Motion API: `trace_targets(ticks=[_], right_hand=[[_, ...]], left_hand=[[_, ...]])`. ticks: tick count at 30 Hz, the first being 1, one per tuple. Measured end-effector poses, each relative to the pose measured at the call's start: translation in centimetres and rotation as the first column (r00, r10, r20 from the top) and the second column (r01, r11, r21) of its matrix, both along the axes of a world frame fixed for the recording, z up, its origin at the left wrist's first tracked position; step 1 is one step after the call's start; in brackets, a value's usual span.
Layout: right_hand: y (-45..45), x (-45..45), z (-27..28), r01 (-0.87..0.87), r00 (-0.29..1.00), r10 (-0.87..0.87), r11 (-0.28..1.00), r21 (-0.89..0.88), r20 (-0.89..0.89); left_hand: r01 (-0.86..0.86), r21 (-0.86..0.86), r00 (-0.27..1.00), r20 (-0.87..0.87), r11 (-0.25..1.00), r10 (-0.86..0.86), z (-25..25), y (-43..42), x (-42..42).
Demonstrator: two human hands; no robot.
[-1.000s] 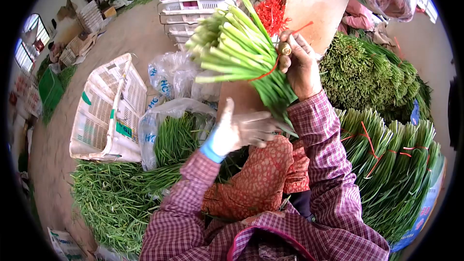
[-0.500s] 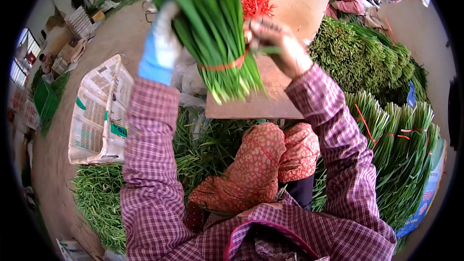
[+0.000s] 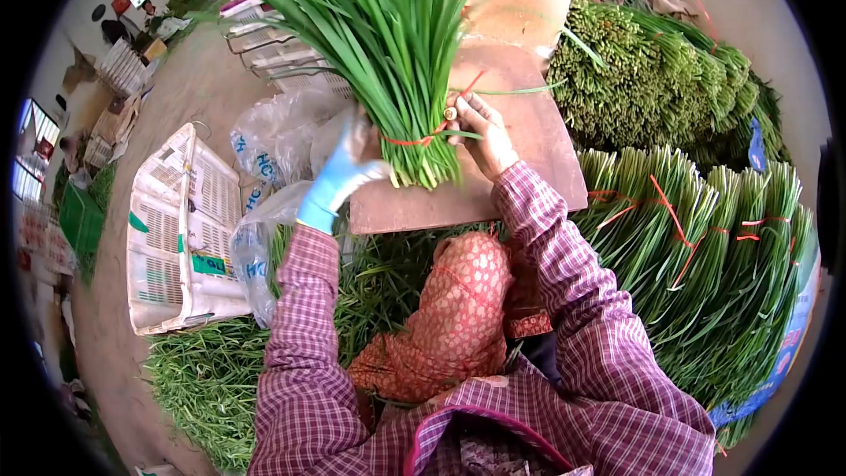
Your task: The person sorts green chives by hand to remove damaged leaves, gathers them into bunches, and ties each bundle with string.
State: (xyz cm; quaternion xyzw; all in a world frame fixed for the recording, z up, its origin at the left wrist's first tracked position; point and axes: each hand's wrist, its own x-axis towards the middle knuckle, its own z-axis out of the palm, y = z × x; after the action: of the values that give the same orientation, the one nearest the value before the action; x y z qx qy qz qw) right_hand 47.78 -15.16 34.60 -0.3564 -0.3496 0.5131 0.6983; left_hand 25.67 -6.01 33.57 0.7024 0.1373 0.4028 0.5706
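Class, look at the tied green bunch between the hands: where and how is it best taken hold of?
Probably around the stems just beyond the red tie, coming from the person's left. The bunch is gathered narrow there, while its leaves spread loosely toward the far end; the right hand occupies the other side.

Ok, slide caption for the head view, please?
Left hand and right hand flank a red-banded green leafy bunch over a flat brown board.

A hand had room to pass over the right part of the desk (image 3: 548, 172), between the right fingers (image 3: 480, 117) and the tied bundles (image 3: 656, 198). The leafy bunch (image 3: 401, 62) blocked the middle; plastic bags (image 3: 284, 130) crowded the left side.
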Motion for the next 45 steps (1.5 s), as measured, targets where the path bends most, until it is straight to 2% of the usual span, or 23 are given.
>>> trace_targets(ticks=[1, 3, 6, 10, 14, 15, 18, 19, 20, 22, 24, 26, 27, 29, 30, 32, 34, 36, 39, 40, 42, 43, 45], right_hand=[[0.2, -0.2, 0.0, -0.024, 0.999, 0.024, 1.000, 0.006, -0.037], [0.2, -0.7, 0.6, -0.021, 0.997, 0.020, 1.000, -0.020, -0.068], [0.9, -0.5, 0.3, -0.029, 0.996, 0.036, 0.996, 0.090, -0.078], [-0.1, 0.0, 3.4, -0.019, 0.982, 0.059, 0.976, 0.219, -0.178], [-3.5, -1.5, 5.0, 0.035, 0.951, 0.085, 0.925, 0.378, -0.296], [-4.5, -2.4, 4.9, 0.035, 0.952, 0.084, 0.926, 0.377, -0.295], [-7.1, -4.7, 3.3, 0.238, 0.894, -0.136, 0.952, 0.194, -0.428], [-7.6, -5.1, 2.3, 0.242, 0.903, -0.185, 0.965, 0.103, -0.388], [-7.9, -5.4, 1.3, 0.250, 0.911, -0.230, 0.968, 0.014, -0.341], [-7.4, -5.2, -1.4, 0.235, 0.948, -0.265, 0.956, -0.175, -0.175], [-6.7, -3.9, -2.7, 0.224, 0.974, -0.218, 0.966, -0.132, 0.060], [-6.2, -4.1, 0.4, 0.258, 0.901, -0.221, 0.965, -0.051, 0.373], [-5.8, -3.9, 0.8, 0.258, 0.821, -0.217, 0.966, -0.004, 0.528], [-4.1, -2.6, 1.5, 0.262, 0.505, -0.280, 0.951, 0.164, 0.816], [-4.0, -2.3, 3.1, 0.227, 0.595, -0.215, 0.969, 0.096, 0.774], [-3.4, -1.7, 4.4, 0.147, 0.571, -0.222, 0.975, 0.167, 0.790], [-2.7, -1.2, 4.6, 0.087, 0.671, -0.137, 0.991, 0.105, 0.729], [-2.0, -0.8, 4.3, 0.045, 0.838, -0.034, 0.999, -0.006, 0.544], [-1.2, -0.2, 2.6, 0.078, 0.792, -0.049, 0.997, -0.021, 0.609], [-1.2, -0.2, 2.3, 0.103, 0.757, -0.067, 0.994, -0.018, 0.650], [-1.0, -0.1, 2.0, 0.125, 0.724, -0.077, 0.992, -0.021, 0.685], [-0.8, 0.1, 2.0, 0.120, 0.730, -0.060, 0.992, -0.041, 0.681], [-0.3, 0.6, 1.9, 0.127, 0.694, -0.054, 0.991, -0.048, 0.718]], left_hand=[[-0.051, 0.137, 0.996, -0.068, 0.989, 0.061, 0.7, 0.0, 1.3], [-0.087, -0.255, 0.995, 0.033, 0.963, 0.098, 2.8, -1.7, 3.9], [-0.185, -0.172, 0.970, 0.123, 0.968, 0.208, 3.6, -0.7, 6.7], [-0.092, -0.067, 0.989, 0.108, 0.993, 0.099, 9.2, -1.3, 7.4], [0.046, 0.141, 0.993, -0.114, 0.989, -0.029, 14.2, -1.5, 7.7], [0.162, 0.097, 0.967, -0.212, 0.982, -0.139, 15.4, -2.0, 7.6], [0.333, 0.042, 0.856, -0.431, 0.942, -0.284, 15.0, -1.9, 8.0], [0.314, -0.050, 0.779, -0.557, 0.948, -0.288, 13.7, -1.3, 8.4], [0.129, 0.078, 0.740, -0.671, 0.989, -0.044, 12.1, -1.0, 8.2], [0.059, 0.108, 0.716, -0.697, 0.992, 0.033, 10.5, -1.5, 6.2], [0.114, 0.406, 0.609, -0.749, 0.907, 0.259, 10.4, -3.0, 4.2], [0.270, 0.707, 0.306, -0.706, 0.654, 0.638, 9.8, -7.0, 3.8], [0.258, 0.812, 0.379, -0.584, 0.524, 0.718, 7.0, -7.8, 3.6], [0.302, 0.794, 0.267, -0.602, 0.528, 0.753, 5.4, -8.2, 4.2], [0.299, 0.797, 0.250, -0.597, 0.526, 0.762, 4.4, -7.8, 4.3], [0.235, 0.798, 0.312, -0.602, 0.554, 0.735, 4.5, -7.2, 3.9], [0.101, 0.799, 0.489, -0.558, 0.592, 0.670, 5.1, -6.7, 2.9], [-0.001, 0.740, 0.567, -0.553, 0.673, 0.610, 7.0, -5.8, 1.7], [-0.248, 0.301, 0.851, -0.386, 0.921, 0.356, 5.1, -1.9, -0.9], [-0.254, 0.299, 0.848, -0.389, 0.920, 0.361, 4.4, -1.7, -1.2], [-0.302, -0.071, 0.940, -0.187, 0.951, 0.285, 3.2, -1.9, -2.0], [-0.303, 0.116, 0.883, -0.338, 0.946, 0.325, 2.2, -1.8, -1.9], [-0.077, 0.380, 0.684, -0.653, 0.922, 0.326, 2.3, -4.0, -0.6]])
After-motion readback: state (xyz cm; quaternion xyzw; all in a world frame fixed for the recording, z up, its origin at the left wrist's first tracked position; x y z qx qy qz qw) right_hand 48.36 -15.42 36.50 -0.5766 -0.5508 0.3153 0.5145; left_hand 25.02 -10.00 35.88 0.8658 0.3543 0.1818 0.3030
